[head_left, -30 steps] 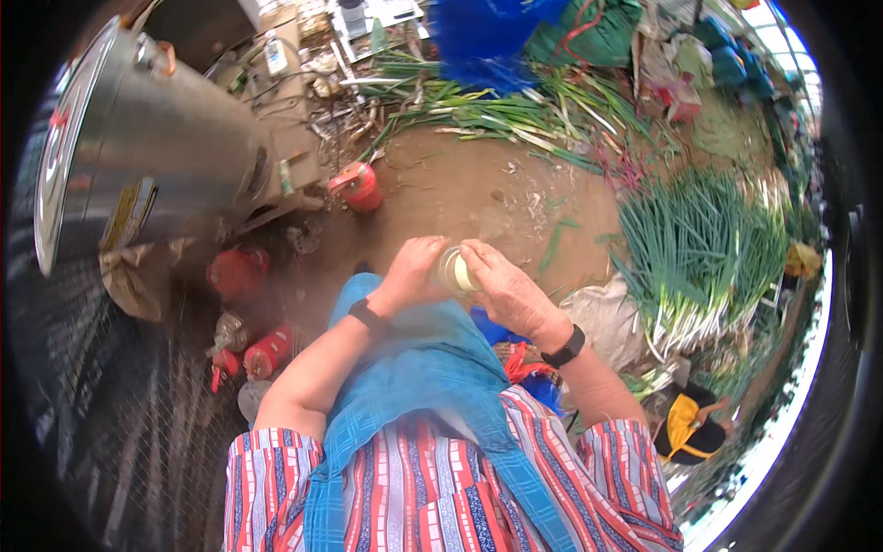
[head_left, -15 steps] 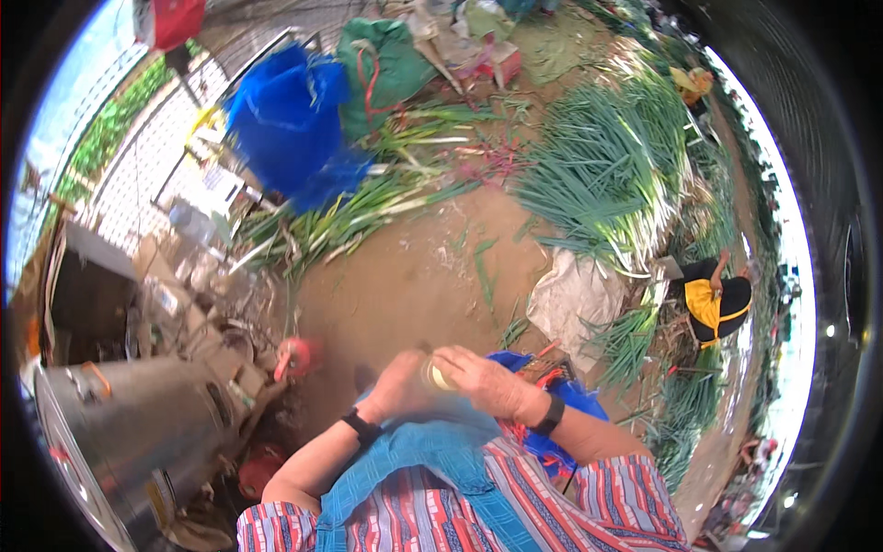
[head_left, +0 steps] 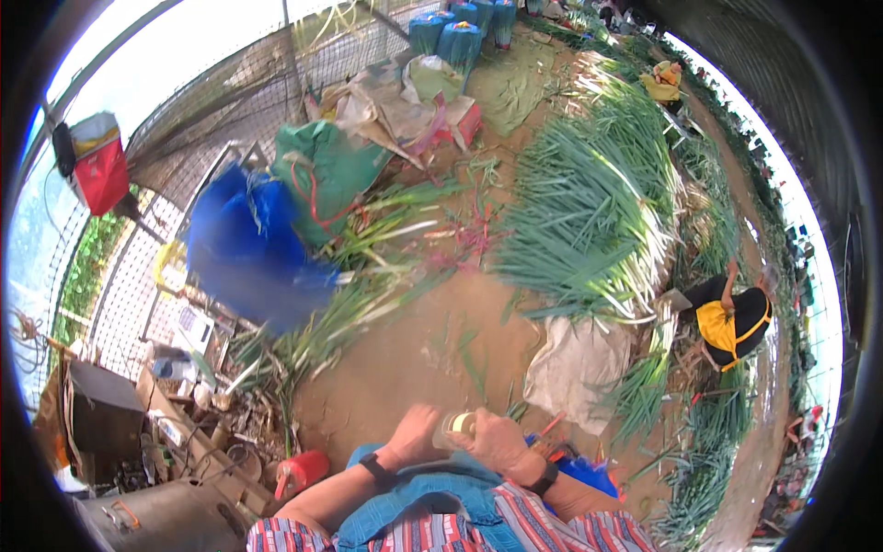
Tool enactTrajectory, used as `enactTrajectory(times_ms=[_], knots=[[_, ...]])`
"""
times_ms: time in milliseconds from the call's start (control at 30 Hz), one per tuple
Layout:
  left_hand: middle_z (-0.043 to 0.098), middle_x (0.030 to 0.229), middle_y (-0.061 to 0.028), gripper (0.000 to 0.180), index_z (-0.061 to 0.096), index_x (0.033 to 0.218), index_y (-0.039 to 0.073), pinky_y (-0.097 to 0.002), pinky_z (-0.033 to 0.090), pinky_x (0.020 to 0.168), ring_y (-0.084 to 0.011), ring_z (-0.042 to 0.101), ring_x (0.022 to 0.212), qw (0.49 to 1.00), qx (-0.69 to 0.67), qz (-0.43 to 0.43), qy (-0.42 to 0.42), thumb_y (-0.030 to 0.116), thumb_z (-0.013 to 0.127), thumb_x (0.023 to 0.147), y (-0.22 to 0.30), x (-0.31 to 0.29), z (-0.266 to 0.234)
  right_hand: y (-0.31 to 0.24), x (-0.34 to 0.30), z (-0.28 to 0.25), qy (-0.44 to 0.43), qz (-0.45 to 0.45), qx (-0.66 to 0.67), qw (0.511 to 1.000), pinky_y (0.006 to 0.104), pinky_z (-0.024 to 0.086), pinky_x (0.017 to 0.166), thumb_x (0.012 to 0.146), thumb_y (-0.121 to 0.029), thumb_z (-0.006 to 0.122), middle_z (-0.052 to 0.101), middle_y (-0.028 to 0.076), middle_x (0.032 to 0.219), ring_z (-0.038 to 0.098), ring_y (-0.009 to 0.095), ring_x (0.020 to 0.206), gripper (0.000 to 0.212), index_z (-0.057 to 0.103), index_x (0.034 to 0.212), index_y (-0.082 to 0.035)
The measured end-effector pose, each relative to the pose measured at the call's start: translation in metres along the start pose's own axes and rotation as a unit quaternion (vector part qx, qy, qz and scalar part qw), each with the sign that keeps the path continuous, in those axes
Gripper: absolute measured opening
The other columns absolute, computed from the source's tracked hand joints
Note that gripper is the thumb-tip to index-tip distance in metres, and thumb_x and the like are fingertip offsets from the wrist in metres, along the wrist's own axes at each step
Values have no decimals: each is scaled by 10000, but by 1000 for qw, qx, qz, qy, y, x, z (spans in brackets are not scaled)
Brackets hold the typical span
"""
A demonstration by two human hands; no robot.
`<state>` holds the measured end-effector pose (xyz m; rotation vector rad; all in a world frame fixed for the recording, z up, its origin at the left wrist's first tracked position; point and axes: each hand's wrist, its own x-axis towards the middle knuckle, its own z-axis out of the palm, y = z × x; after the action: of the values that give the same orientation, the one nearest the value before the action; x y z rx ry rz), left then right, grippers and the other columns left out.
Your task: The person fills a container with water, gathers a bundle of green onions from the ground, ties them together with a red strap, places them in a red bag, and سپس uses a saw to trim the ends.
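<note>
In front of my apron, my right hand (head_left: 501,446) grips what looks like a roll of tape (head_left: 460,423), a small ring with a pale yellow inner side. Close by on the left, my left hand (head_left: 412,437) is closed, its fingers curled toward the roll's edge. Whatever it pinches, if anything, is hidden and blurred. Both wrists wear dark bands. Below the hands lies the blue apron (head_left: 441,488), over a striped shirt.
Large piles of green onions (head_left: 579,212) lie ahead right, beside a pale sack (head_left: 578,373). A blue bag (head_left: 258,248) and green sack (head_left: 322,175) stand ahead left. A red container (head_left: 303,471) and metal drum (head_left: 161,515) are at left. Another person (head_left: 731,317) crouches at right.
The view has tilted up, so the surroundings and my hands sit lower in the picture. The ring in my right hand shows more plainly now. My hands stay close together.
</note>
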<state>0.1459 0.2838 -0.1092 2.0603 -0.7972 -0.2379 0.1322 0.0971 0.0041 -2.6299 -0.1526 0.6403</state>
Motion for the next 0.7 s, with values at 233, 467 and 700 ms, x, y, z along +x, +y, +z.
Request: enactTrajectory(times_ms=[233,467,700], knots=[[567,1032,-225,752,509,1127,-40,-455,435,855,-404,531,979,1000,-8,-15,6,317,845,555,-30,105,-31,53,95,-61,14,-232,-52,971,427,530,742,829,-436,654,503,303,1230,632,372,936,781,341,1374,28],[569,1080,-214,731,513,1153,-32,-437,430,904,-378,528,1024,997,-33,54,-34,303,821,580,-79,224,-61,41,180,-151,12,40,-68,997,447,515,572,779,-692,555,632,200,659,651,379,630,761,560,934,52],[553,1121,-227,762,502,1178,-38,-436,433,919,-384,523,1054,989,-83,105,-65,334,818,593,-117,349,-82,99,241,-199,134,-143,0,981,403,514,787,815,-537,622,538,291,1186,595,355,1049,764,457,1301,29]])
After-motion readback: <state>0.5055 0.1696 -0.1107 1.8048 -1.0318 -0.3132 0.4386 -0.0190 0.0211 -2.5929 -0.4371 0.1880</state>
